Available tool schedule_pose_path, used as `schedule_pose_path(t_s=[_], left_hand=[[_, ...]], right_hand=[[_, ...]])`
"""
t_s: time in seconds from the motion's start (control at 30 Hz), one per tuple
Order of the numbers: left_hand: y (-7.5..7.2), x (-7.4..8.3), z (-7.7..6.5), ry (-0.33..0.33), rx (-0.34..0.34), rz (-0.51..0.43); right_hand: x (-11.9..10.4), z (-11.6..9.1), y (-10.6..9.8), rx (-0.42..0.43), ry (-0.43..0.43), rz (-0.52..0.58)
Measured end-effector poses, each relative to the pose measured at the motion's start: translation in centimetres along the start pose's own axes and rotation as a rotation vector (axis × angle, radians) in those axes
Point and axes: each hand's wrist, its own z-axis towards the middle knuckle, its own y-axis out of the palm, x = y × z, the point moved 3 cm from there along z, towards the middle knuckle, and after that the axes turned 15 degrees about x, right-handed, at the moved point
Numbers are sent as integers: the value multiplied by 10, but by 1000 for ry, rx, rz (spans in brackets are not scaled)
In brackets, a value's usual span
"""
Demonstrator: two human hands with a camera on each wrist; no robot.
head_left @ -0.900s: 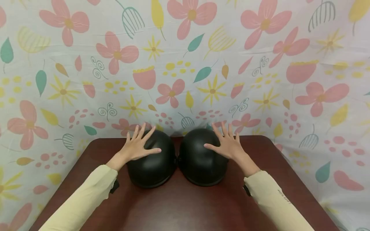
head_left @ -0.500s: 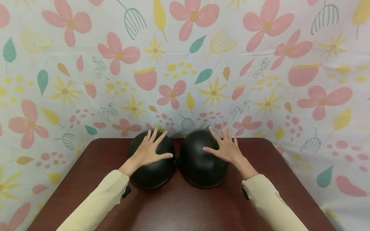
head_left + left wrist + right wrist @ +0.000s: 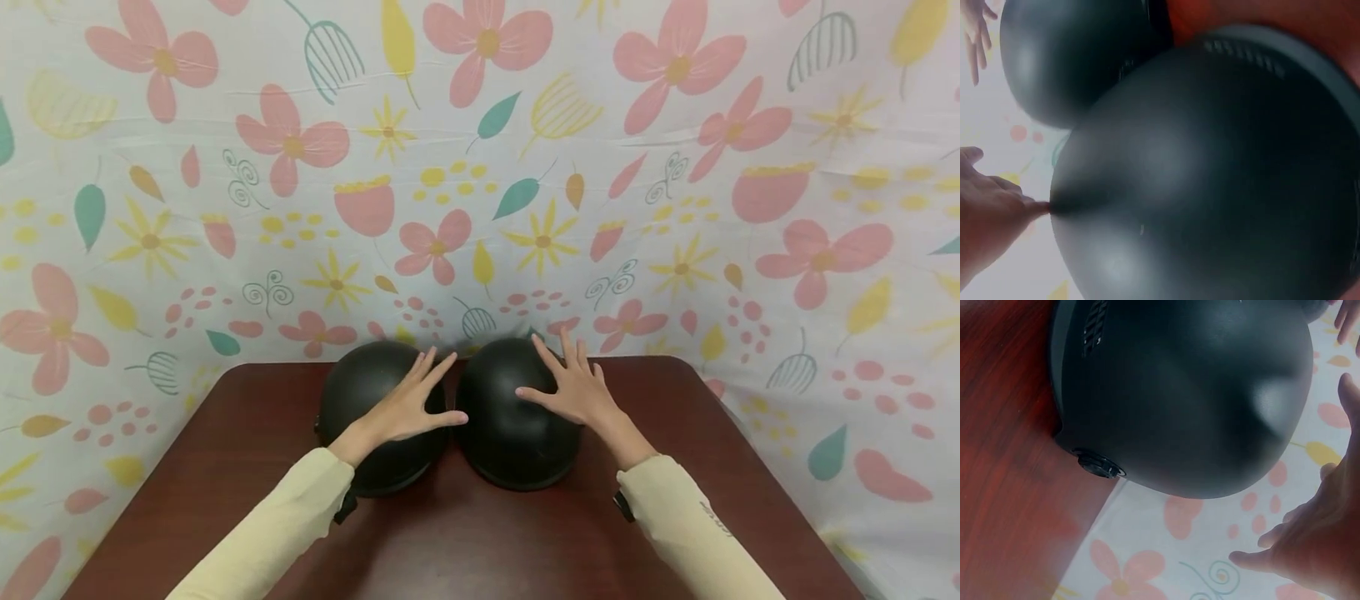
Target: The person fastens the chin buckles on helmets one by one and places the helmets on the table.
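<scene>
Two black helmets sit side by side on the table, domes up. Over the left helmet (image 3: 356,375) is my left hand (image 3: 408,408), fingers spread and thumb pointing toward the right helmet (image 3: 510,446). My right hand (image 3: 576,390) is stretched out over the right helmet's far right part, its fingers apart. Neither hand grips anything. In the right wrist view, a gap shows between the right hand (image 3: 1319,544) and the helmet shell (image 3: 1191,394), which has a round side knob (image 3: 1097,464). Whether the left hand (image 3: 988,215) touches its helmet (image 3: 1210,169), I cannot tell.
A dark red-brown table (image 3: 480,550) carries both helmets near its back edge. Behind and around it hangs a white cloth (image 3: 465,200) with pink, yellow and green flower prints. A dark band (image 3: 345,507) shows at the left sleeve's cuff.
My left hand has moved rightward across the left helmet, from its left side toward the middle between the helmets. The right hand has shifted only slightly. The head view has swung a little.
</scene>
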Motion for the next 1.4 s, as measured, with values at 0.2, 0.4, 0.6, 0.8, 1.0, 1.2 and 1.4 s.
schedule_pose_path(t_s=[0.2,0.4,0.6,0.8,1.0,1.2,1.4], left_hand=[[23,-1,1,17,-23,-46],[41,0,2,1,-5,-96],[58,-2,2,-29,21,-127],[75,-5,0,-63,17,-192],[88,-9,1,-79,54,-242],[96,-13,2,-67,118,-250],[97,-13,3,-70,136,-273]], right_hand=[[4,3,2,-16,7,-2],[5,5,6,-42,11,1],[2,6,13,-79,2,10],[7,3,21,-195,30,82],[10,1,23,-193,32,204],[12,2,25,-172,23,225],[14,3,25,-156,20,208]])
